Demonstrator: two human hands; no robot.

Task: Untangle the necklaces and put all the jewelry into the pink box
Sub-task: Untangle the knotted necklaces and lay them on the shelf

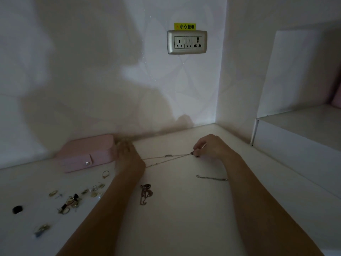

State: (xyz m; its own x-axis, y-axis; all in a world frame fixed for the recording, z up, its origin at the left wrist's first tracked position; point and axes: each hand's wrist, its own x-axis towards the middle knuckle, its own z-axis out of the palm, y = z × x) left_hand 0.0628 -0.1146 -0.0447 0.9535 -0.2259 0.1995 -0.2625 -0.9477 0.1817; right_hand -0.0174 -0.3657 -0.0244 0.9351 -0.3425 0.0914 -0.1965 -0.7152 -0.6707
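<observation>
A thin pink-gold necklace chain (166, 158) stretches across the white desk between my hands. My right hand (208, 145) pinches its end at the right. My left hand (129, 157) is blurred beside the pink box (84, 153), and the chain's two strands run to it; its grip is unclear. The pink box is closed with a snap tab and stands against the wall. Another tangled necklace (145, 194) lies between my forearms. A short silver chain (212, 178) lies under my right wrist. A gold ring (105, 174) sits in front of the box.
Several small earrings and rings (73, 199) are scattered on the desk at the left, with a dark round piece (17, 209) further left. A wall socket (186, 42) is above. A raised white shelf (295, 130) borders the desk on the right.
</observation>
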